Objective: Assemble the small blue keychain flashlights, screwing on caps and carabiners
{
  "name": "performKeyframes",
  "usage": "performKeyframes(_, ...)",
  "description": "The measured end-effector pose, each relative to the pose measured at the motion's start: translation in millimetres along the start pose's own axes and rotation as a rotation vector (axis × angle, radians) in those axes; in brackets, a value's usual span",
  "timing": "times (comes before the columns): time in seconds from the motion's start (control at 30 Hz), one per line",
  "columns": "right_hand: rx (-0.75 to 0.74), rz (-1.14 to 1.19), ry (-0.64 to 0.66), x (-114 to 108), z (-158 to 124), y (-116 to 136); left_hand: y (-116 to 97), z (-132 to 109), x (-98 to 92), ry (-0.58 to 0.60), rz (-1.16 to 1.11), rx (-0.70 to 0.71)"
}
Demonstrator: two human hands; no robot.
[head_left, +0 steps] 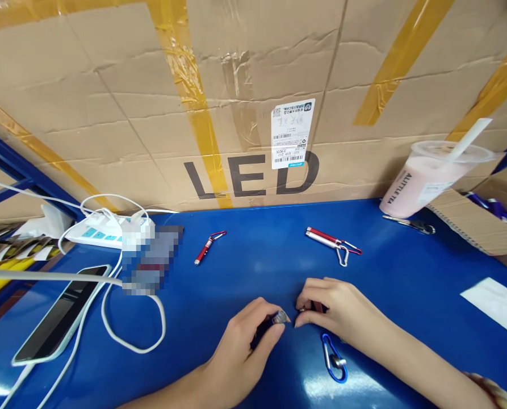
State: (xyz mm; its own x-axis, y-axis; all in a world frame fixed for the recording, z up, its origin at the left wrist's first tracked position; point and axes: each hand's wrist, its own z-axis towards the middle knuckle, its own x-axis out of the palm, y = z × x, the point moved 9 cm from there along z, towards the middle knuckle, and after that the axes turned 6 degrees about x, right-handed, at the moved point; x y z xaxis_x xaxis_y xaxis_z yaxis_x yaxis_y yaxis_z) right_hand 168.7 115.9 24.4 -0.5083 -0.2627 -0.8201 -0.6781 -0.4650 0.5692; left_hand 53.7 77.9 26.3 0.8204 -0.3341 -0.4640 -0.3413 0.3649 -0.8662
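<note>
My left hand [253,341] is closed round a small dark blue penlight [279,317], its silver end poking out between thumb and forefinger. A short gap to the right, my right hand [327,301] pinches something small and dark that its fingers mostly cover. Below that wrist lies a blue carabiner [333,359] with a silver end piece [339,362] on it. Farther back rest a red penlight [202,251] with a red carabiner, and a red penlight [323,234] side by side with a silver penlight [321,240], carabiners at their ends.
A large cardboard box [142,113] walls off the back of the blue table [244,238]. At left are a phone [63,315], white cables [129,346] and a power strip [95,232]. A drink cup [426,182], keys [410,224] and white paper [498,307] are at right.
</note>
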Motion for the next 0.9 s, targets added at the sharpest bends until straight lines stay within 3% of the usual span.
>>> performKeyframes(0.33,0.028,0.116,0.024,6.6,0.9,1.6,-1.0,1.4,-0.7,0.0,-0.008,-0.018)
performKeyframes(0.5,-0.094,0.155,-0.002,8.5,-3.9,18.9,-2.5,1.4,-0.8,-0.008,-0.005,-0.012)
performKeyframes(0.63,-0.124,0.105,-0.122,-2.1,-5.7,21.0,-1.4,1.4,-1.1,-0.018,-0.002,-0.022)
performKeyframes(0.73,-0.111,0.174,-0.288,-20.2,-8.5,22.3,-1.0,1.6,-0.5,-0.017,0.0,-0.018)
performKeyframes(0.9,-0.217,0.263,-0.485,-41.9,-20.5,41.0,-2.9,2.2,1.5,-0.01,-0.026,0.016)
